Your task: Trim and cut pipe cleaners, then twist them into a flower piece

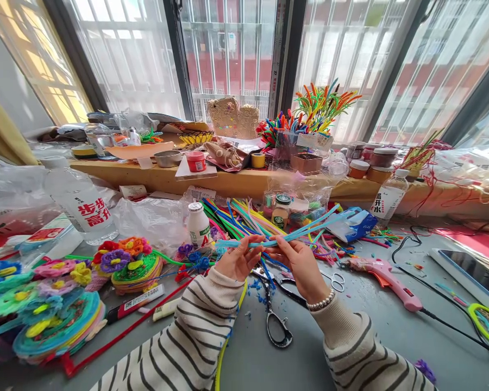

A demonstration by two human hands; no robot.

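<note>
Between my two hands, a bundle of light blue pipe cleaners [309,230] stretches sideways above the grey table. My left hand [239,259] has its fingers closed around the bundle's left part. With thumb and fingertips, my right hand [300,266] pinches the same bundle just to the right, and the loose ends fan out beyond it. Under the hands lie black-handled scissors [277,328] among blue fuzz scraps. Small silver scissors [336,280] rest right of my right hand. Behind, a pile of coloured pipe cleaners [228,217] spreads out.
Left stand pipe-cleaner flower pieces [59,320], a water bottle [79,209] and a small white bottle [198,224]. Right lie a pink glue gun [391,277] with its black cord and a tablet [472,277]. A cluttered ledge [236,182] runs below the window.
</note>
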